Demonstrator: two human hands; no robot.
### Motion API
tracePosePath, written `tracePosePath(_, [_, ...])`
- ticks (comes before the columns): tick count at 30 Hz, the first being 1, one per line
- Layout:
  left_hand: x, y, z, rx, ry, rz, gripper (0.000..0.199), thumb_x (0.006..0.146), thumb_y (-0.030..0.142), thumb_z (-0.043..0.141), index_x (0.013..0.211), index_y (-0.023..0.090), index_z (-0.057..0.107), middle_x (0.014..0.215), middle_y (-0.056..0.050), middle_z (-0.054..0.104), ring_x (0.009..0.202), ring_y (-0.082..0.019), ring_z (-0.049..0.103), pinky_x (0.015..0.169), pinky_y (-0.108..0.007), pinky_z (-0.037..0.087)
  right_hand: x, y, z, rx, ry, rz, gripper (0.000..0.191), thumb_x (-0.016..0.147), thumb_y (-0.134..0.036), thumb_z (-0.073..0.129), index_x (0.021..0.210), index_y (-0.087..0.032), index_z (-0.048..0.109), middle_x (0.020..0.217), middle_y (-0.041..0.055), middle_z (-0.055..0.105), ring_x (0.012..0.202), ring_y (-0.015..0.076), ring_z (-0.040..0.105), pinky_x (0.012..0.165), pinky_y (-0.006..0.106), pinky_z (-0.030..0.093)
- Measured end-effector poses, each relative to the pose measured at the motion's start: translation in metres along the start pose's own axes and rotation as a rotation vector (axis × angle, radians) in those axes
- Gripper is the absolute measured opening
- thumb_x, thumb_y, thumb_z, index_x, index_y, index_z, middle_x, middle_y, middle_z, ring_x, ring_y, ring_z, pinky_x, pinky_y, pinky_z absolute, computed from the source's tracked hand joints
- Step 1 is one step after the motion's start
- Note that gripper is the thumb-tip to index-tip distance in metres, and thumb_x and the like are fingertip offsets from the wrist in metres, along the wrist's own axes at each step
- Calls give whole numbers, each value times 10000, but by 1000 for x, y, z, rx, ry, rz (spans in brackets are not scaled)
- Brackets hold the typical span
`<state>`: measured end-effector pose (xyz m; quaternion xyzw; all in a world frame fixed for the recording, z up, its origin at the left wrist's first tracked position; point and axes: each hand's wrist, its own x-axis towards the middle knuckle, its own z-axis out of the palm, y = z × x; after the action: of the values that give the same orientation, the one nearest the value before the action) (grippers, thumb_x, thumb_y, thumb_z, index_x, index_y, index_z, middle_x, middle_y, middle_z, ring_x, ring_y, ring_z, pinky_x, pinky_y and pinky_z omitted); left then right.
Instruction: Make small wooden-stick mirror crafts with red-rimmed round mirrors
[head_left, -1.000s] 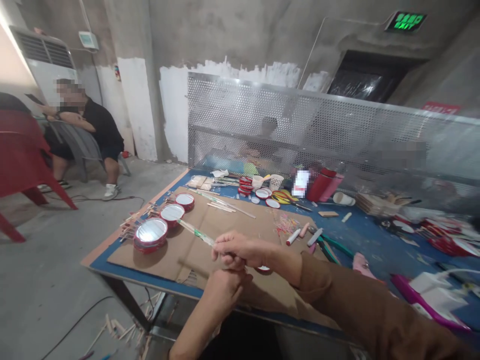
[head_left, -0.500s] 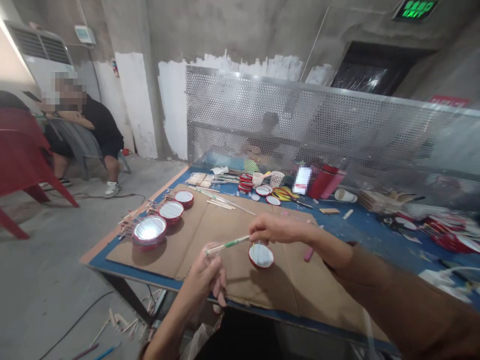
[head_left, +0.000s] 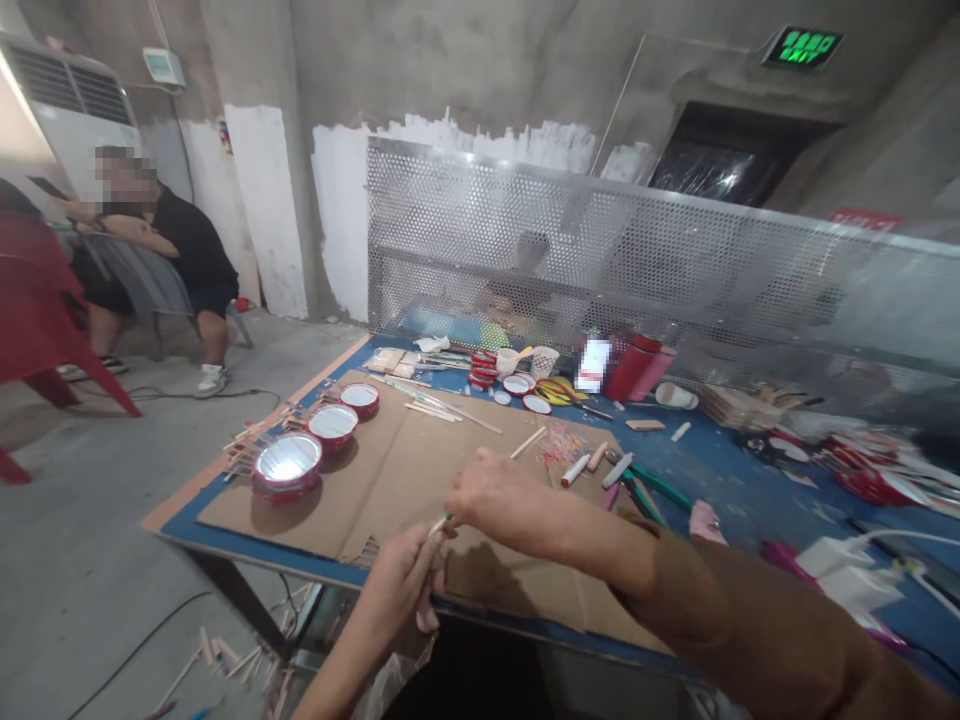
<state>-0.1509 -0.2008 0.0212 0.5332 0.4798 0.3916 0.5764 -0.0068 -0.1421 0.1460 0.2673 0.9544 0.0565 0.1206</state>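
Observation:
My left hand (head_left: 411, 568) is closed on one end of a thin pale stick (head_left: 438, 523) with a green mark, over the table's front edge. Pressed against it, my right hand (head_left: 484, 492) has its fingers closed round the same stick. The small red-rimmed drum seen earlier under my right hand does not show; hand and forearm cover that spot. Three red drums with white faces stand at the left of the cardboard (head_left: 397, 470): a large one (head_left: 287, 462), a middle one (head_left: 332, 427) and a small one (head_left: 358, 401), with sticks beside them.
Markers (head_left: 575, 471), green-handled pliers (head_left: 660, 484) and small coloured pieces (head_left: 562, 443) lie right of centre. Behind are yellow-handled scissors (head_left: 556, 392), cups and a red bottle (head_left: 634, 367). A perforated metal screen (head_left: 480, 220) borders the table's back. A person (head_left: 187, 240) sits at the left.
My right hand has moved left and down to meet my left hand, and the stick between them is now mostly covered. The view has shifted slightly, and markers and pliers now show.

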Motion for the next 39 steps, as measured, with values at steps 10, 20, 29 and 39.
tracePosePath(10, [1, 7, 0, -242, 14, -51, 677, 701, 747, 531, 1009, 145, 546, 484, 72, 528, 342, -73, 397, 512, -304, 547, -9, 50, 18, 1442, 984, 822, 405, 769, -561, 647, 910, -181, 646, 864, 70, 704, 726, 177, 638, 563, 259, 449])
tracePosePath(20, [1, -4, -13, -211, -158, 21, 559, 776, 722, 490, 723, 166, 519, 500, -28, 624, 355, -89, 489, 402, -195, 342, -8, 99, -8, 1769, 1415, 716, 458, 910, -492, 530, 562, -201, 464, 465, -9, 587, 476, 131, 594, 568, 278, 519])
tracePosePath(29, [1, -2, -10, -169, -109, 47, 543, 804, 691, 485, 685, 163, 524, 515, -42, 643, 355, -95, 500, 408, -192, 310, -3, 3, -3, 758, 160, 38, 253, 793, -259, 697, 1036, -194, 724, 807, 16, 730, 702, 122, 618, 607, 193, 409])
tracePosePath(39, [-10, 4, -35, -35, -302, 65, 410, 722, 573, 653, 585, 186, 666, 497, -60, 633, 534, -205, 605, 515, -267, 470, -21, -63, -23, 355, -172, 159, 251, 894, -275, 544, 797, -178, 753, 728, 70, 729, 625, 155, 634, 499, 238, 279])
